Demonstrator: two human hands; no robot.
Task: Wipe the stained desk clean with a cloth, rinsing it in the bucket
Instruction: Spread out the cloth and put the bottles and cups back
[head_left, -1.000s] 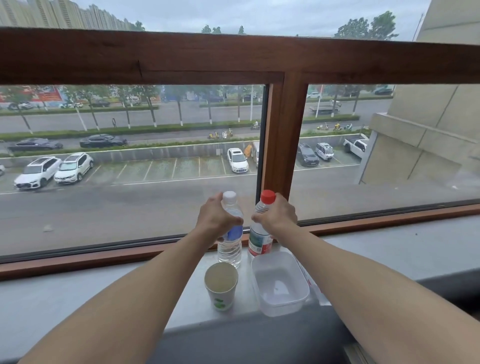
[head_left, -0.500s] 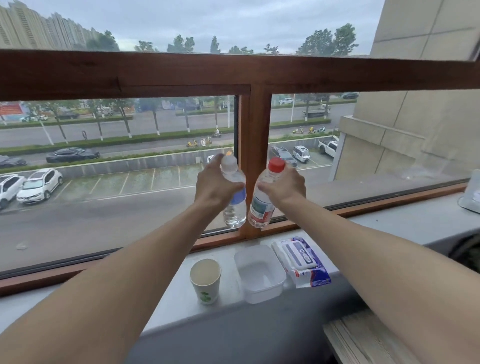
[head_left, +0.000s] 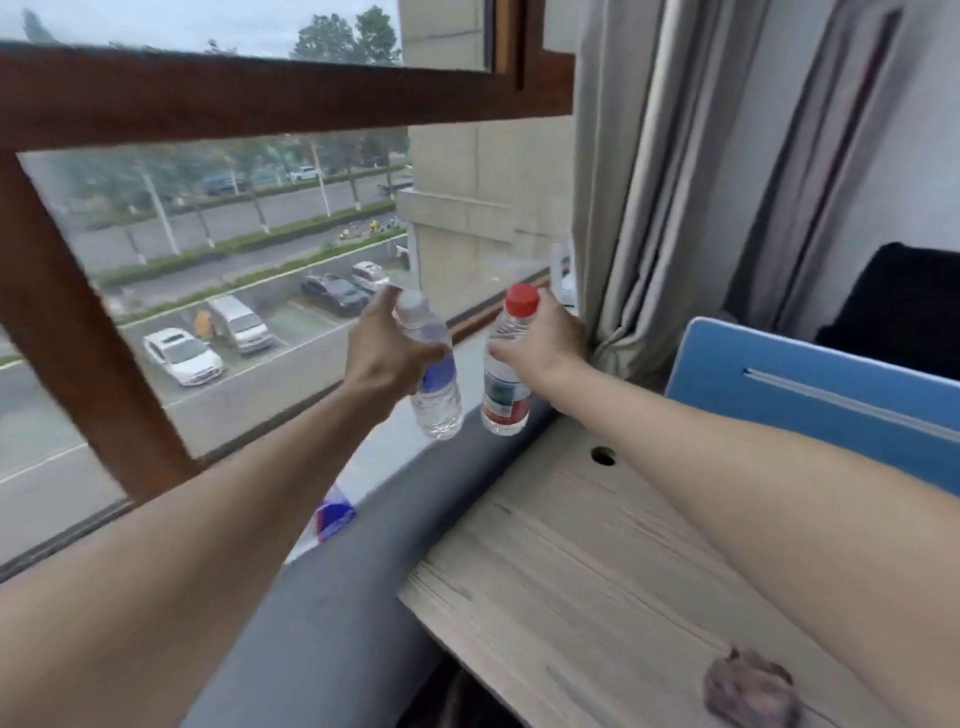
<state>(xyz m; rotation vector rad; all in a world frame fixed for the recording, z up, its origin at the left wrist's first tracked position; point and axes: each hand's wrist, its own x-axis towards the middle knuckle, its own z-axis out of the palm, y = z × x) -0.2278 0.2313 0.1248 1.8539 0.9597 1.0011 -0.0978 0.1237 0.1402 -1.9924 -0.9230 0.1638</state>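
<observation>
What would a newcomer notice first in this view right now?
Mid-frame, before the window, the left hand grips a blue-labelled bottle and the right hand a red-capped bottle, both held in the air. At lower right, a dark stain sits on the pale wooden desk, which has a blue divider at its far side.

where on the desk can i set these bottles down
Bare wood runs from the cable hole down to the stain, along the grey ledge. Crowded: the right arm covers the desk by the blue partition; a wipes pack sits on the sill.
</observation>
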